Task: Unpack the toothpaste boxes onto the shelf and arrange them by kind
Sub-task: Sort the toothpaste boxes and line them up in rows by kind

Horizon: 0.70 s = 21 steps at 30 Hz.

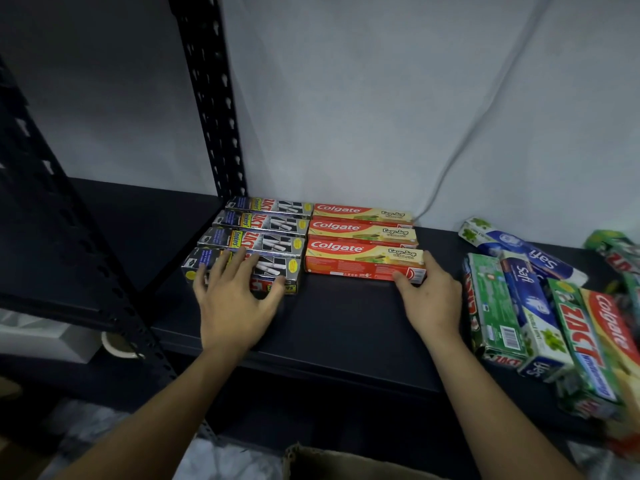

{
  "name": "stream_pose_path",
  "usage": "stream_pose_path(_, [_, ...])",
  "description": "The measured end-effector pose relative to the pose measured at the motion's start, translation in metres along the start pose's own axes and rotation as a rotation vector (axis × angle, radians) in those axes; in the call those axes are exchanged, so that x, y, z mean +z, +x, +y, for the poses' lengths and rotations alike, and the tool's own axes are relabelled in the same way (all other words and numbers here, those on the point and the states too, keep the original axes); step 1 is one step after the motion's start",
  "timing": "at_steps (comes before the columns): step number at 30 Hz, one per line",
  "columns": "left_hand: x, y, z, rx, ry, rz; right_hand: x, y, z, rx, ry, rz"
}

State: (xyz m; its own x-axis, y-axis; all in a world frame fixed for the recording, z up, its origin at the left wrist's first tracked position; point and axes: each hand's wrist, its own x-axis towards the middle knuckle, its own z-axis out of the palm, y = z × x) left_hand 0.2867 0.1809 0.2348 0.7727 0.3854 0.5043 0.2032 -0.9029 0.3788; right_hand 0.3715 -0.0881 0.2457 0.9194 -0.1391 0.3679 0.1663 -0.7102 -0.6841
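1. Shelf (pixel 346 320): dark board in a black perforated metal rack (pixel 211 98), lying under a pale cloth backdrop (pixel 381 98)
2. Black Zact boxes (pixel 263 233): four, lying flat in a column at the left of the shelf, long sides touching, running from the back toward the front edge
3. Red Colgate boxes (pixel 363 233): three, lying flat in a matching column just to the right of the black ones, logos facing up
4. Left hand (pixel 235 303): resting palm down over the nearest black Zact box, fingers spread across its top and front edge; grip lying open, pressing rather than clasping
5. Right hand (pixel 431 296): sitting at the right end of the nearest red Colgate box, thumb touching its front face and fingers curling behind its end; grip partly closing round that end, loosely
6. Unsorted pile (pixel 540 317): mixed boxes lying at angles at the right of the shelf, well apart from the two columns; green Zact box (pixel 581 344), blue and white Safi boxes (pixel 530 289) and another red Colgate box (pixel 613 327) overlapping one another
7. Cardboard carton (pixel 329 462): brown edge showing at the bottom of the view, below the shelf front
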Motion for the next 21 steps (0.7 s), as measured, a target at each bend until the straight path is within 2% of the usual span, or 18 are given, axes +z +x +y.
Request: stream_pose_path(21, [0.0022,0.0010,-0.0028,0.000,0.021,-0.009,0.0064,0.0044,0.0091,-0.063,-0.040,-0.007])
